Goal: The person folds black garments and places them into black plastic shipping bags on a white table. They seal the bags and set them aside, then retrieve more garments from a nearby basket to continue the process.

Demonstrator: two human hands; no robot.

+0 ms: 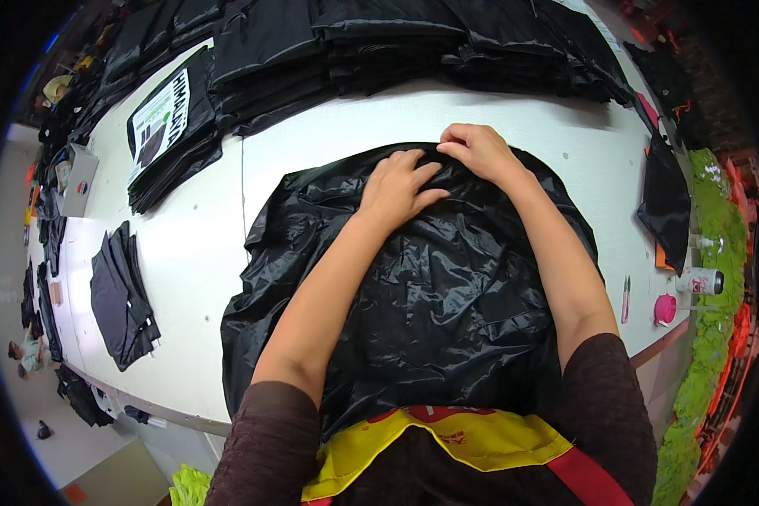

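A large crumpled black plastic bag [447, 287] lies spread on the white table [202, 244] in front of me. My left hand [399, 184] rests flat on its far part, fingers spread and pressing the plastic. Just to the right, my right hand [479, 150] pinches the bag's far edge between curled fingers. Both forearms stretch over the bag from the lower edge of the view.
Stacks of folded black garments [379, 42] line the far side of the table, one with a white printed panel [160, 118]. Dark folded cloth [122, 295] lies at left. A black piece [664, 202], a pink lid [664, 309], a bottle [700, 280] and a pen [626, 297] sit at right.
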